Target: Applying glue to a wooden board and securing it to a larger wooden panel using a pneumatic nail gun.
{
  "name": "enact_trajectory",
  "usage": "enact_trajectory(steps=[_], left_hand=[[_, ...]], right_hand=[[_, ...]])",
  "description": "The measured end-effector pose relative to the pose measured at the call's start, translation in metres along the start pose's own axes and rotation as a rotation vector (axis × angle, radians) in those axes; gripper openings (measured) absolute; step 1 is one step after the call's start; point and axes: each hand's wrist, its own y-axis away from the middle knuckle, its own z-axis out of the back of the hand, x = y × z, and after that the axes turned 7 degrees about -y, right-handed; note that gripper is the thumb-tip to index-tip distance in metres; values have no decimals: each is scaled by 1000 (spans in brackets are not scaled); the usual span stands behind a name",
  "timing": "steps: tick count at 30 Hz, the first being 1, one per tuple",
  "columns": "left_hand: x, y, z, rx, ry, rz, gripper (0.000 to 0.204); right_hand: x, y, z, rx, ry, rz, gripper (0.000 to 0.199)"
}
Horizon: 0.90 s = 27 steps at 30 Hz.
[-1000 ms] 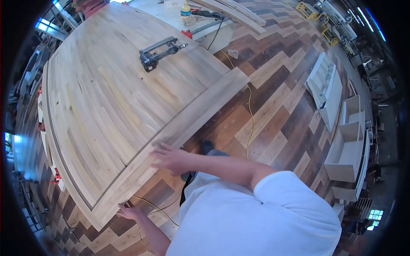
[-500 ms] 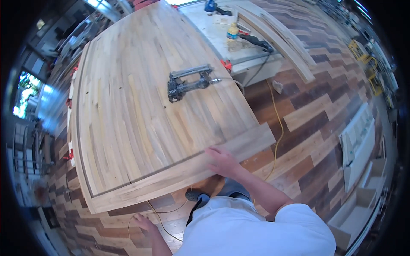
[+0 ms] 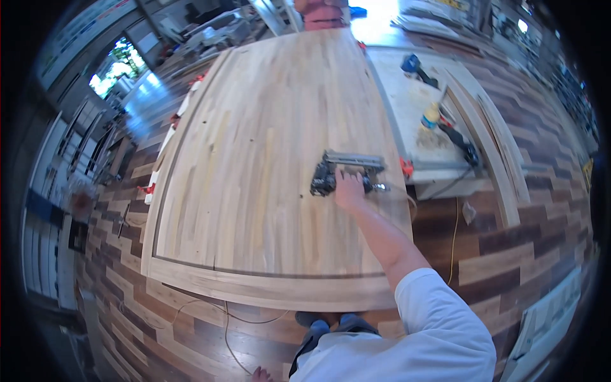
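A large panel of pale wood strips (image 3: 242, 159) lies flat in front of me, with a loose-looking wooden board (image 3: 267, 288) along its near edge. On the right part of the panel rests a black nail gun (image 3: 323, 178), lying on its side with an air hose fitting at its right end. My right hand (image 3: 350, 187) reaches far forward, its fingers closed over the nail gun's handle. Only the fingers of my left hand (image 3: 261, 374) show at the bottom edge; they look apart and hold nothing visible.
To the right stands a white worktable (image 3: 417, 143) with a yellow bottle (image 3: 431, 116), a blue-and-black tool (image 3: 412, 65) and a black corded tool (image 3: 459, 143). Long boards (image 3: 487, 140) lie along its side. Red clamps (image 3: 406, 167) grip the edges. A person (image 3: 323, 14) is beyond the panel.
My right hand has left the near board and moved forward onto the nail gun. My left hand has dropped toward the bottom edge. The view has shifted, moving the panel rightward and down.
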Motion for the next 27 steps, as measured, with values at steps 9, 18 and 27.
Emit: enact_trajectory(steps=[9,18,27], left_hand=[[22,-17,-23,21,-70,-38,33],[73,-1,6,-25,-200,-40,43],[15,-33,21,-198,-106,5,44]], right_hand=[[-3,-18,-2,65,87,25,66],[13,6,9,197,64,129,69],[43,84,-4,-178,-169,243,55]])
